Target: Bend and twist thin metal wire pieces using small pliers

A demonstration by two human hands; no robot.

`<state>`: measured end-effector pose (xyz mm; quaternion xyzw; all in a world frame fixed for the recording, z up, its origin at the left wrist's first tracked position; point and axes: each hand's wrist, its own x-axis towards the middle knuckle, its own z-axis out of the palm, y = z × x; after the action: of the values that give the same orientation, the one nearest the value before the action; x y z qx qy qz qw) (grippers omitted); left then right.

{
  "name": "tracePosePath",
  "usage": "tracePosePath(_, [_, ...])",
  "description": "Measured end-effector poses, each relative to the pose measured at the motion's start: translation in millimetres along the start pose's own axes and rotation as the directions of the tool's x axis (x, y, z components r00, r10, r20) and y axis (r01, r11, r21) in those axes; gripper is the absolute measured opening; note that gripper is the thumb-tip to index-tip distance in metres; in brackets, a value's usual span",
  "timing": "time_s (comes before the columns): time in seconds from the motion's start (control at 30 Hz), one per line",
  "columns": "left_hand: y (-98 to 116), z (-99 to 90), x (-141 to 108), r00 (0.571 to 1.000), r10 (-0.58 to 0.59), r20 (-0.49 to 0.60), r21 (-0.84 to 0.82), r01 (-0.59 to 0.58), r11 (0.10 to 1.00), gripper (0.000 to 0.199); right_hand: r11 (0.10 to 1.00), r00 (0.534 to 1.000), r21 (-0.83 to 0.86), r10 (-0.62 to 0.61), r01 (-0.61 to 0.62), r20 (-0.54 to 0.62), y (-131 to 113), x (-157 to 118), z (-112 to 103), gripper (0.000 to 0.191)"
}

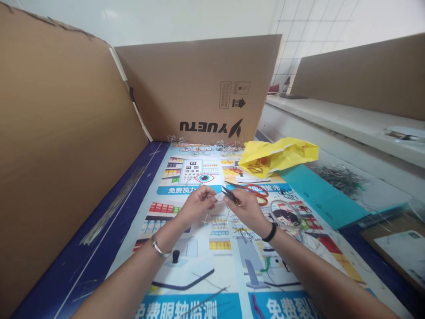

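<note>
In the middle of the view, my left hand is closed, its thumb and fingertips pinching a piece of thin silvery wire. Just to its right, my right hand is wrapped round dark-jawed pliers, their tips pointing up and left toward the left fingertips. The bent wire hangs below and between both hands. Beyond the right hand lie scissors with orange handles, partly hidden behind it. Short wire pieces are scattered below the right hand, and a coil of wire lies to its right.
Cardboard panels wall off the back and left. A yellow bag sits at the back right beside a teal board. Long straight wires lie along the left; a pile of wire bits lies at right. A printed poster covers the table.
</note>
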<state>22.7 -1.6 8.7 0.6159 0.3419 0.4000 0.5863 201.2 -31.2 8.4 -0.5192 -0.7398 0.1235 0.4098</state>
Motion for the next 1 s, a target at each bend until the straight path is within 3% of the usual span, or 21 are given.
tracePosePath(0.1, [-3.1, -1.0, -0.1, 0.998, 0.052, 0.039, 0.160, -0.058, 0.986, 0.011, 0.976, 0.987, -0.144, -0.159, 0.161, 0.021, -0.4, -0.1, -1.2, 0.017])
tracePosePath(0.2, [-3.5, 0.0, -0.6, 0.996, 0.080, 0.047, 0.311, -0.091, 0.946, 0.008, 0.944, 0.974, -0.242, -0.215, 0.225, 0.066, -3.2, -1.3, -2.7, 0.014])
tracePosePath(0.33, [0.1, -0.2, -0.1, 0.963, 0.260, -0.071, 0.485, -0.194, 0.853, 0.009, 0.932, 0.986, -0.321, -0.162, 0.165, 0.038, -14.2, -0.7, -11.9, 0.023])
tracePosePath(0.4, [-0.5, -3.5, 1.7, 0.936, 0.302, -0.181, 0.513, -0.172, 0.841, 0.009, 0.944, 0.995, -0.314, -0.100, 0.103, 0.025, -21.3, 1.8, -19.3, 0.029])
tracePosePath(0.5, [-6.3, -11.5, 5.9, 0.920, 0.242, -0.309, 0.496, -0.061, 0.866, 0.007, 0.942, 0.989, -0.334, 0.076, -0.030, 0.124, -29.1, 5.8, -27.1, 0.033])
tracePosePath(0.63, [-13.8, -20.3, 10.9, 0.936, 0.173, -0.307, 0.546, 0.024, 0.837, 0.018, 0.839, 0.939, -0.539, 0.244, -0.080, 0.241, -30.3, 4.4, -21.8, 0.037])
tracePosePath(0.83, [-13.3, -26.1, 13.1, 0.936, 0.237, -0.258, 0.590, -0.042, 0.806, 0.014, 0.738, 0.935, -0.666, 0.150, 0.109, 0.320, -23.0, -4.9, -6.7, 0.038])
tracePosePath(1.0, [-14.8, -26.8, 11.3, 0.972, 0.078, -0.221, 0.459, 0.033, 0.888, 0.010, 0.702, 0.942, -0.706, 0.167, 0.093, 0.290, -23.0, -4.6, -4.5, 0.040])
